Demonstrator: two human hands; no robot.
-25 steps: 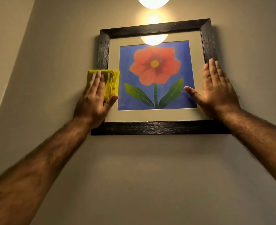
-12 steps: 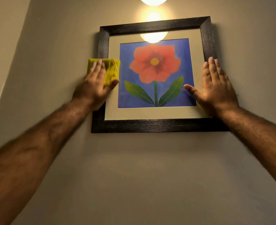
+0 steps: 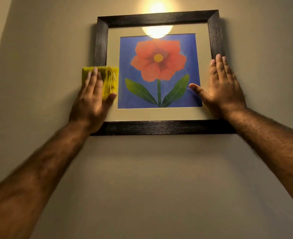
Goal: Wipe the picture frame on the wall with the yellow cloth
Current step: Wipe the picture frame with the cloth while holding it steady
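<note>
Lamp glare (image 3: 157,31) on picture frame (image 3: 159,128), beige wall (image 3: 159,178)

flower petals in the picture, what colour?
Red-orange petals with a yellow centre, on a blue background. Shows in the head view.

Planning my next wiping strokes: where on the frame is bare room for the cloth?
Free: the dark wooden picture frame's top bar, its bottom bar between the wrists, and the red flower print between the thumbs. Crowded: the left side, where the left hand presses the folded yellow cloth, and the right side under the right hand.
</note>
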